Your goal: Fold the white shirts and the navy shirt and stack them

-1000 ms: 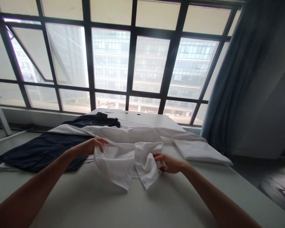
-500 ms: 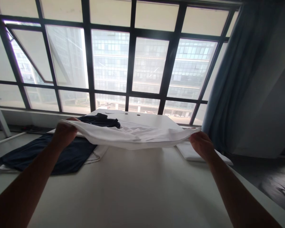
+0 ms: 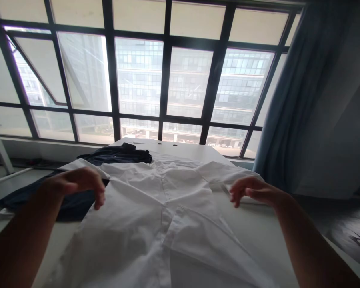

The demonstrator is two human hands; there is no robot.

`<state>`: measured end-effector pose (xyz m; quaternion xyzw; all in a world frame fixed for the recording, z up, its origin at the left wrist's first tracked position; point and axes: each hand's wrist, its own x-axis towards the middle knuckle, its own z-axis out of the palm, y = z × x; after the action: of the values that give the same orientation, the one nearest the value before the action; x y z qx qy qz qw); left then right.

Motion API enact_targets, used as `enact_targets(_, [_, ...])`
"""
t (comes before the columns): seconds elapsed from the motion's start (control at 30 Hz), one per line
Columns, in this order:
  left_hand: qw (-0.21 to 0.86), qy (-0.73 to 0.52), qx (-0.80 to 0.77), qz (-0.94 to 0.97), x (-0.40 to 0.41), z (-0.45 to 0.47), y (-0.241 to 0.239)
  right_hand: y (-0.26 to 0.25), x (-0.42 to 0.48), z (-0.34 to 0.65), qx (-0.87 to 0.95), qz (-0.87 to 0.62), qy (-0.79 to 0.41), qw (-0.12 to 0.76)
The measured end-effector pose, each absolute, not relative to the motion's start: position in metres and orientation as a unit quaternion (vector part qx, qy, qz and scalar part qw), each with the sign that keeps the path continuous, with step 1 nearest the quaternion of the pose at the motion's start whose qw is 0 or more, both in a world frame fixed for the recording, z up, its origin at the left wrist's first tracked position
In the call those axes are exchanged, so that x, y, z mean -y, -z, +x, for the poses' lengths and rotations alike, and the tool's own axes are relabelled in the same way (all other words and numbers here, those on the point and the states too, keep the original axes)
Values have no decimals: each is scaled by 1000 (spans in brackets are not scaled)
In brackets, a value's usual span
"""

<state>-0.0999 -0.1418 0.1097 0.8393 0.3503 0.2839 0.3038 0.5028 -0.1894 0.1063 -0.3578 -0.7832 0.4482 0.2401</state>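
Note:
A white button-front shirt lies spread over the table, its short sleeves out to both sides and its lower part reaching toward me, creased along the front opening. My left hand hovers over the shirt's left side, near the sleeve, fingers loosely bent with nothing in them. My right hand is held over the right side, just below the other sleeve, its fingers also bent and apart. Neither hand grips the cloth.
Dark navy folded cloth lies at the left under my left arm. A dark garment is heaped at the far left of the white table. Beyond it are framed windows and a blue-grey curtain at the right.
Both hands have let go of the white shirt, which was stretched in the air between them. It has come down and now covers the table's middle, toward me.

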Motion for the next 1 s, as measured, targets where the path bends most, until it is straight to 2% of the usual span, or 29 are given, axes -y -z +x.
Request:
enact_targets(0.07, [410, -161, -316, 840, 138, -62, -108, -96, 174, 477, 783, -419, -404, 220])
enact_targets(0.1, [402, -151, -332, 840, 136, -43, -104, -87, 166, 464, 786, -443, -374, 214])
enact_targets(0.2, [241, -129, -412, 869, 127, -3, -81, -54, 145, 440, 815, -488, -222, 220])
enact_targets(0.27, [172, -102, -426, 883, 122, 9, -63, -33, 135, 434, 837, -482, -142, 217])
enact_targets(0.43, [173, 13, -424, 889, 120, 11, -42, -15, 131, 436, 853, -485, -138, 134])
enact_targets(0.53, [179, 32, -436, 882, 122, 11, -39, -24, 140, 425, 849, -487, -126, 161])
enact_targets(0.6, [191, 30, -435, 879, 121, 11, -37, -31, 150, 410, 849, -483, -166, 137])
enact_targets(0.7, [209, 26, -433, 877, 118, 11, -32, -38, 166, 385, 850, -459, -255, 47])
enact_targets(0.77, [211, 21, -436, 874, 116, 11, -29, -44, 178, 374, 847, -441, -297, 28])
enact_targets(0.83, [211, 24, -441, 872, 114, 13, -27, -54, 189, 371, 830, -394, -395, 6])
enact_targets(0.93, [209, 50, -439, 872, 110, 14, -26, -72, 202, 373, 751, -272, -590, -118])
enact_targets(1.0, [205, 78, -430, 876, 107, 14, -26, -76, 201, 375, 740, -267, -610, -98])
